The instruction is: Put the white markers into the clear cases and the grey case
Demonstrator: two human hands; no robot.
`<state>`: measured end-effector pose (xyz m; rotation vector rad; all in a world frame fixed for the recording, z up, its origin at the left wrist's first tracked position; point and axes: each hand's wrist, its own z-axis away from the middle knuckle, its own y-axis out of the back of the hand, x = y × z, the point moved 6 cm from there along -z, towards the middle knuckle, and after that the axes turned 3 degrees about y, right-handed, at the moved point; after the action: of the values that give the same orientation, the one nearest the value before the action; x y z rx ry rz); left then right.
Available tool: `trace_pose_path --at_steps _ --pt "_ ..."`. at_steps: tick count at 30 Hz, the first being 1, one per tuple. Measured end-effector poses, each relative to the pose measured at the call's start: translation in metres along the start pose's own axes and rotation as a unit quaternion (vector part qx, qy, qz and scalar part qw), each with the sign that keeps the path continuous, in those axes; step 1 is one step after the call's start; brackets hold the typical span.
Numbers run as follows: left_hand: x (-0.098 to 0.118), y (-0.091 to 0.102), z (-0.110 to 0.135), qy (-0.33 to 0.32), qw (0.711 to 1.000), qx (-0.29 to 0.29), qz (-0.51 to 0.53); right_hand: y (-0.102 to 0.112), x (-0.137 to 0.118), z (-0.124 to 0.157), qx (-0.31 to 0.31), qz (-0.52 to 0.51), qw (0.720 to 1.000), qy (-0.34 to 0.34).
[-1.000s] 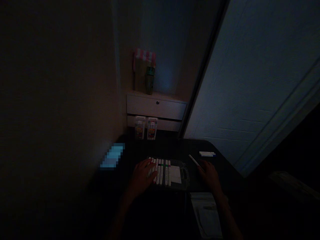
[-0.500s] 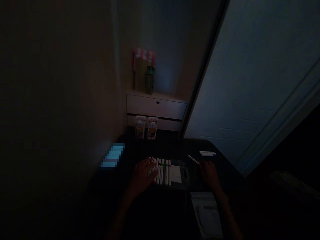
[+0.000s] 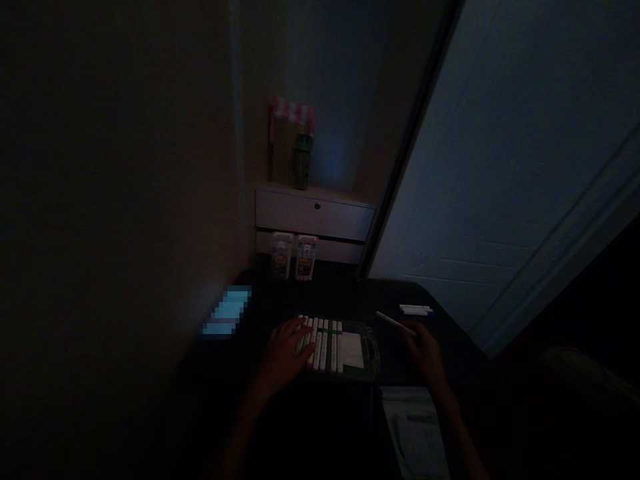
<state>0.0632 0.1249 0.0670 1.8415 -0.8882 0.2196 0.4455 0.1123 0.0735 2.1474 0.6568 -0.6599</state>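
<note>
A clear plastic case (image 3: 374,360) lies on the dark table, holding a row of white markers (image 3: 334,350) with coloured bands; its right part shows a pale insert. Over the left end of the row rests my left hand (image 3: 286,350), fingers spread and touching the markers. My right hand (image 3: 424,347), right of the case, is closed on a white marker (image 3: 391,321) that points up and left. Beyond that hand, a small group of loose white markers (image 3: 416,310), one with a blue end, lies on the tabletop.
Two clear packs (image 3: 306,259) stand upright at the back against a drawer unit (image 3: 340,221). A green bottle (image 3: 302,163) stands on top of it. A blurred bright rectangle (image 3: 227,312) is at the left. Below the table edge is a pale packet (image 3: 417,427). The room is dim.
My right hand has turned a little, and more of the marker's length shows in it. My left hand stays on the markers in the case. The view has shifted slightly.
</note>
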Motion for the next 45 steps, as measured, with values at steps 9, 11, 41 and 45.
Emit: trace_pose_path --at_steps 9,11,41,45 --pt "0.002 0.001 0.000 0.015 1.000 -0.014 -0.004 -0.002 -0.062 0.022 0.069 -0.078 0.995 0.000" --pt "0.002 0.001 0.000 0.009 1.000 -0.010 -0.005 -0.011 -0.087 0.027 0.042 -0.078 0.995 0.055" --pt "0.000 0.001 0.001 0.001 1.000 0.003 -0.002 -0.073 -0.142 0.070 -0.103 0.129 0.956 0.243" --pt "0.001 0.001 0.002 0.003 1.000 0.001 -0.001 -0.074 -0.146 0.074 -0.090 0.159 0.956 0.228"
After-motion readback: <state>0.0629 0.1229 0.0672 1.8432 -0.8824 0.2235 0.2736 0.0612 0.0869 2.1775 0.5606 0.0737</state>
